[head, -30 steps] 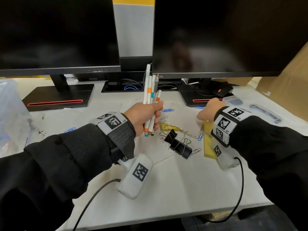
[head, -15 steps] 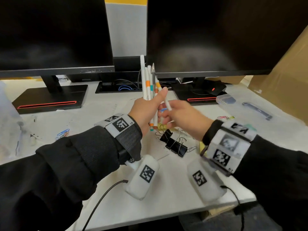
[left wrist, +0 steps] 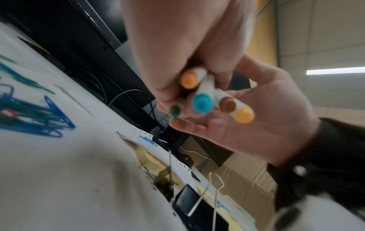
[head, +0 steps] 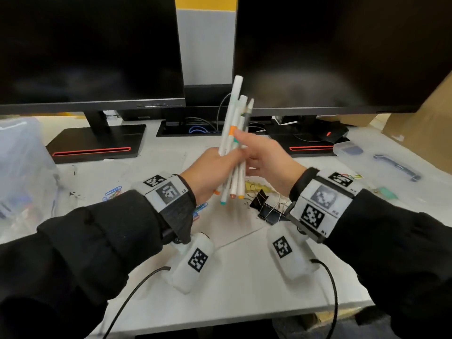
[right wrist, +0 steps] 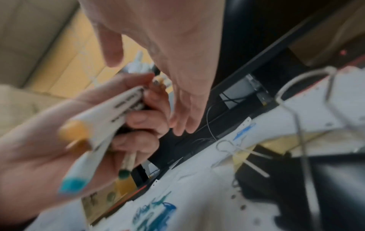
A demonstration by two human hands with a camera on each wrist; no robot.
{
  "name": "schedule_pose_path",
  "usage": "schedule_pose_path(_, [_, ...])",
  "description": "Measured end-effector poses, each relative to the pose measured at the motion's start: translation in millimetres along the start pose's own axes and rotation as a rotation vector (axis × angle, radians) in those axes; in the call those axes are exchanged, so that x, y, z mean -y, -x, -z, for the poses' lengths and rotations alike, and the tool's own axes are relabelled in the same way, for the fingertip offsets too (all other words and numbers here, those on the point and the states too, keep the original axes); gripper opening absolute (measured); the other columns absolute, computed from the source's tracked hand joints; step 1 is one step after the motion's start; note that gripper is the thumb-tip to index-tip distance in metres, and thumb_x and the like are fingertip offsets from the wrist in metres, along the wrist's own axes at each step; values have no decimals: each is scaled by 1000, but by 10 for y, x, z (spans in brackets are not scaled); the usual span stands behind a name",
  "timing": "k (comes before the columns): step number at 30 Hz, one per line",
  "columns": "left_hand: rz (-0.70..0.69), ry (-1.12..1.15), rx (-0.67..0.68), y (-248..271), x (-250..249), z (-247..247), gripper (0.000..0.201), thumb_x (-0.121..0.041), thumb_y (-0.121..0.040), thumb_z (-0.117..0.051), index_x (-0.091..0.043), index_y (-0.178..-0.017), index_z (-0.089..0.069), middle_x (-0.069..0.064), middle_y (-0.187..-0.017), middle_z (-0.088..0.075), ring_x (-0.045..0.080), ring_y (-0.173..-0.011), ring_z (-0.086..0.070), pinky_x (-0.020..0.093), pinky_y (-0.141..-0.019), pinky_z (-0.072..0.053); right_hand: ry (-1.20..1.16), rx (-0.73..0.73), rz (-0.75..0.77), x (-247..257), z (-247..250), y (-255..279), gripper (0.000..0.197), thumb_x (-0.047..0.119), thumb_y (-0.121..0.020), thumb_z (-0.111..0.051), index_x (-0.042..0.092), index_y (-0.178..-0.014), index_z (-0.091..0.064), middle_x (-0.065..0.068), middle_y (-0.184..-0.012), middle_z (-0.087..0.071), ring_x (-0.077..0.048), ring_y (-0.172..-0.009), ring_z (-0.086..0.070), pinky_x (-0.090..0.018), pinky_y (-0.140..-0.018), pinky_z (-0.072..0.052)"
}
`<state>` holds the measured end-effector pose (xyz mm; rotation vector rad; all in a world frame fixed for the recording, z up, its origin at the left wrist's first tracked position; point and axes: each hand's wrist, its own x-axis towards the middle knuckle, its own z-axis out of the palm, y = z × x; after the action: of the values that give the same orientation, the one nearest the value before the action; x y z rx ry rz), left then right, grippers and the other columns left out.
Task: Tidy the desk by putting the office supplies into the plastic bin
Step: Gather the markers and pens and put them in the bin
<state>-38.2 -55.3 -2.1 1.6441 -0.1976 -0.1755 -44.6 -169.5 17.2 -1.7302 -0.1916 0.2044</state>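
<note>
Two dark monitors (head: pixel 90 50) are standing behind a white counter (head: pixel 244 265) scattered with binder clips (head: pixel 265 207) and paper clips (head: pixel 112 192). Above it, the left hand (head: pixel 210 172) is gripping a bundle of markers (head: pixel 233 143) upright, while the right hand (head: pixel 271 165), fingers loosely extended, is touching it. Squaring the ends now should prevent slipping. A translucent plastic bin (head: pixel 22 167) is sitting far left.

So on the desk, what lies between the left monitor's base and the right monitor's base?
In the head view, a black cable tray holding dark and blue cables sits between the left monitor base and the right monitor base. The held markers partly cover its right end.
</note>
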Motion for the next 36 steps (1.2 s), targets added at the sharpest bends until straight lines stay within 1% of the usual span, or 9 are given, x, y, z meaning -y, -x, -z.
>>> schedule_pose_path(7, [0,116,83,3,-43,-85,27,-8,-94,-46,-9,-121,-52,0,-75,-59,5,-65,-59,18,-59,-50,-183,-162,25,52,-147,-177,16,12,-85,-62,5,-98,-61,-7,-81,-69,-16,-74,-66,-27,-69,-56])
schedule_pose_path(12, [330,70,212,91,-60,67,10,-13,-88,-50,-16,-79,-55,0,-67,-52,13,-65,-53,29,-65,-46,-305,-191,159,108,-206,-222,12,7,-89,-58,12,-89,-47,-3,-64,-58,-16,-64,-62,-34,-74,-55])
schedule_pose_path(15, [486,106,252,154,-11,117,8,-10,-85,-55,-14,-79,-52,2,-72,-52,15,-63,-58,27,-61,-51,-306,-173,246,207,-202,-232,14,8,-89,-57,18,-88,-47,-1,-65,-58,-15,-65,-60,-37,-84,-53])
schedule_pose_path(18, [436,114,218,142,0,125,13,-11,-86,-55,-16,-75,-50,-3,-56,-42,6,-39,-38,17,-42,-33,-324,-176,265,214,-254,-256,10,10,-89,-57,12,-93,-49,-1,-67,-57,-14,-65,-59,-34,-76,-52])
schedule_pose_path(21, [324,118,174,125,-31,161,16,0,-82,-59,-14,-76,-54,-1,-58,-42,6,-41,-34,15,-39,-27,-339,-171,279,175,-337,-277,13,12,-87,-61,9,-78,-52,-1,-58,-51,-14,-55,-50,-31,-65,-48])
schedule_pose_path(26, [208,204,104,177,-34,223,28,19,-75,-53,-8,-82,-55,6,-69,-50,14,-61,-45,18,-48,-38,-348,-143,285,141,-421,-306,34,17,-83,-67,17,-55,-47,5,-44,-44,-14,-51,-40,-31,-64,-41])
schedule_pose_path(30, [331,221,126,240,-92,379,11,-6,-75,-62,-13,-83,-58,6,-87,-60,19,-81,-60,29,-74,-49,-332,-189,372,248,-446,-331,34,18,-84,-66,16,-57,-46,3,-46,-41,-14,-47,-39,-27,-54,-40])
schedule_pose_path(33, [486,304,198,258,-94,562,44,-32,-71,-59,-5,-105,-54,17,-111,-62,32,-97,-64,40,-90,-47,-341,-184,428,339,-452,-341,30,12,-82,-68,15,-61,-46,0,-51,-40,-14,-47,-42,-25,-49,-42])
schedule_pose_path(36, [308,598,162,328,-155,544,36,-22,-76,-50,-11,-109,-63,18,-109,-58,36,-94,-63,47,-99,-45,-317,-129,392,294,-525,-350,25,8,-79,-70,14,-65,-50,0,-53,-47,-14,-50,-49,-29,-56,-48])
